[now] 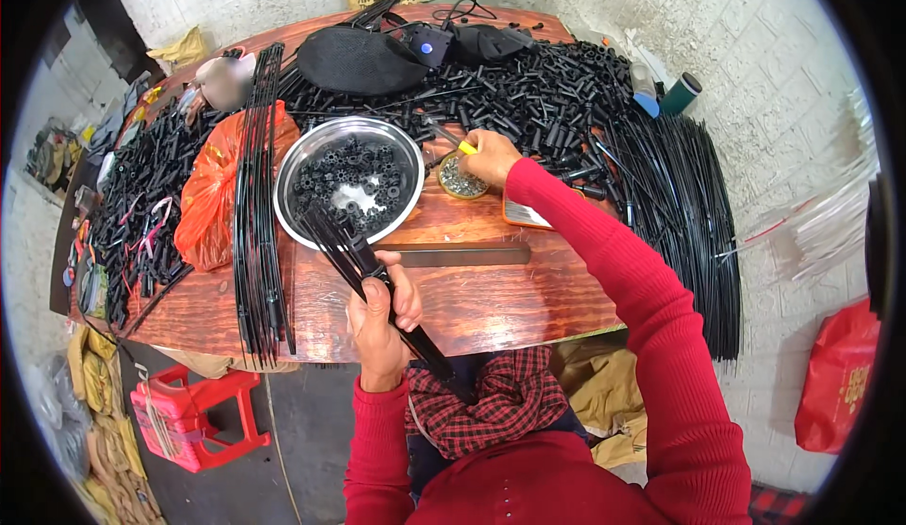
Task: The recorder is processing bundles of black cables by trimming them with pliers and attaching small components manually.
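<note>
Within my closed L fingers (377, 300): blk rod bundle (355, 249), prob. stiff, slick; hold mid-shaft. R fingers (482, 154) grip yellow-handled tool (466, 147).

In the left hand (382, 327), a black bundle of thin rods (351, 252) is held slanted, spreading beyond it. In the right hand (491, 159) is a small tool with yellow handle (467, 147), its shaft pointing away, to the left.

Head-worn fisheye, facing down over table (491, 313), rim apparently blurred
</note>
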Demonstrator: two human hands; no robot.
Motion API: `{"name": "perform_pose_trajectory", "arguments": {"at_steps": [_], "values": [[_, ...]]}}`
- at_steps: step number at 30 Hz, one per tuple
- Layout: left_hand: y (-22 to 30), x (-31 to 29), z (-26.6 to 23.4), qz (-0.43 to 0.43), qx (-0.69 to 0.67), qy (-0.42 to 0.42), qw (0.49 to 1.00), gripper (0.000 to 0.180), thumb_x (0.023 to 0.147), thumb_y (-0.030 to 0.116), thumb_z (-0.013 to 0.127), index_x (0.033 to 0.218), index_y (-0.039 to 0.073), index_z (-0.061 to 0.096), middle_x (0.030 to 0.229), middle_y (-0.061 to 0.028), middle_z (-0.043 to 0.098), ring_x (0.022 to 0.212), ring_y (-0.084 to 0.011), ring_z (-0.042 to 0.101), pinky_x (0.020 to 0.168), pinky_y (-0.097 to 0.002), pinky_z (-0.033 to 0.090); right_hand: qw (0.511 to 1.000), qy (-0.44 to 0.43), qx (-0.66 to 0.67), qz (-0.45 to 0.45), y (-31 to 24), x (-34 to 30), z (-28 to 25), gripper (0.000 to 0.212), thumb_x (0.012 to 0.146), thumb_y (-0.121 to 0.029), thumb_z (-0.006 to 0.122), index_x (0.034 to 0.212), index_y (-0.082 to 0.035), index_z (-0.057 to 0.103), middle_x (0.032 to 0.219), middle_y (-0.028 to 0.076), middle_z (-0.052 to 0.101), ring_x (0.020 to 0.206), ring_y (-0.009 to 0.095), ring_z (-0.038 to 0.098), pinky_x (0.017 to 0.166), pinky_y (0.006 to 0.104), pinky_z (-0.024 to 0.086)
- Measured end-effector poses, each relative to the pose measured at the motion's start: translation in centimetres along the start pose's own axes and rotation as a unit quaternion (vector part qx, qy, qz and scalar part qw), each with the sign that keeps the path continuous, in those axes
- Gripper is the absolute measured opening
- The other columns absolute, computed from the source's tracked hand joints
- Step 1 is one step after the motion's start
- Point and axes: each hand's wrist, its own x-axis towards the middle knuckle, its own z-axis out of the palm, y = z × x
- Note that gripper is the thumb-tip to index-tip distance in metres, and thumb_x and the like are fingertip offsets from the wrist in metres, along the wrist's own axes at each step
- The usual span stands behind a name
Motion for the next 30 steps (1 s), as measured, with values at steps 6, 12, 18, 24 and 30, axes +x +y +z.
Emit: {"name": "perform_pose_trajectory", "arguments": {"at_steps": [6, 12, 18, 24, 30], "values": [[-0.1, 0.0, 1.0, -0.015, -0.001, -0.016, 1.0, 0.05, 0.097, 0.046, 0.05, 0.121, 0.002, 0.046, 0.067, 0.0011, 0.037, 0.052, -0.0055, 0.034, 0.047, -0.0201, 0.03, 0.996, 0.012, 0.089, 0.018, 2.6, 1.4, 0.3, 0.022, 0.077, -0.01, 0.068, 0.097, -0.002, 0.063, 0.083, 0.008, 0.064, 0.073, 0.016, 0.059, 0.066, 0.0325, 0.048], [0.1, -0.9, 1.8, -0.007, 0.013, -0.022, 1.0, 0.05, 0.098, 0.046, 0.05, 0.121, 0.002, 0.046, 0.067, 0.0011, 0.037, 0.053, -0.0058, 0.035, 0.047, -0.0203, 0.03, 0.941, -0.089, 0.323, 0.042, -0.2, -2.8, -2.5, 0.016, 0.084, -0.005, 0.063, 0.098, -0.005, 0.057, 0.072, 0.0, 0.052, 0.058, 0.008, 0.046, 0.049, 0.0248, 0.037], [-0.1, -2.3, 3.9, -0.007, 0.021, -0.037, 0.999, 0.048, 0.099, 0.043, 0.05, 0.12, 0.001, 0.046, 0.067, 0.001, 0.037, 0.053, -0.0063, 0.035, 0.048, -0.0207, 0.03, 0.817, -0.248, 0.521, 0.012, -1.2, -10.3, -5.2, 0.019, 0.086, -0.007, 0.066, 0.101, -0.007, 0.054, 0.076, -0.001, 0.053, 0.057, 0.005, 0.041, 0.052, 0.0229, 0.038], [0.0, -3.9, 7.2, -0.007, 0.06, -0.029, 0.998, 0.033, 0.093, 0.014, 0.064, 0.118, -0.002, 0.05, 0.068, 0.0024, 0.045, 0.05, -0.0042, 0.039, 0.045, -0.0192, 0.031, 0.802, -0.248, 0.543, -0.016, -3.2, -19.7, -7.4, 0.028, 0.085, -0.014, 0.069, 0.107, -0.006, 0.054, 0.094, 0.004, 0.062, 0.066, 0.006, 0.049, 0.062, 0.0231, 0.045], [-0.2, -6.2, 9.4, 0.007, 0.099, -0.063, 0.993, 0.033, 0.092, 0.015, 0.065, 0.117, -0.003, 0.052, 0.07, 0.0017, 0.051, 0.051, -0.004, 0.04, 0.046, -0.0196, 0.031, 0.805, -0.253, 0.531, -0.083, -3.8, -25.6, -8.3, 0.027, 0.084, -0.017, 0.071, 0.103, -0.005, 0.056, 0.082, -0.002, 0.055, 0.069, 0.006, 0.049, 0.059, 0.0209, 0.038]]}}
